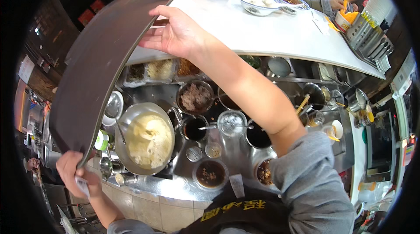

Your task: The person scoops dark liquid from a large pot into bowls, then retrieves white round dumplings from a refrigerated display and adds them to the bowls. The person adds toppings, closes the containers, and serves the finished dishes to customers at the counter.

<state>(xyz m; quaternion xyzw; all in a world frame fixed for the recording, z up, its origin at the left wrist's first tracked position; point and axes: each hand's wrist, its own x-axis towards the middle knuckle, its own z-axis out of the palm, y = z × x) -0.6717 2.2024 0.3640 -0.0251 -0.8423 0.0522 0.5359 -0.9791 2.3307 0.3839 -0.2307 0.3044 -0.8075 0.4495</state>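
Note:
A large dark brown tray (95,60) is held up, tilted, at the left of the view. My left hand (77,171) grips its near end. A small white paper slip (82,185) is also in that hand. Across the white counter top, my right hand (177,32) holds the tray's far edge, thumb on the brown face and fingers around the rim. Below the tray's edge sits a wide metal pan (123,155) of cloudy liquid with pale foam. The tray hides part of the counter's left side.
Beyond the white counter (223,34), a person sits near blue-patterned bowls (259,2). A perforated metal utensil holder (364,34) stands at its right end. On the steel worktop are a dark-paste pot (197,98), a dark-liquid pot (195,129) and a brown-soup bowl (210,173).

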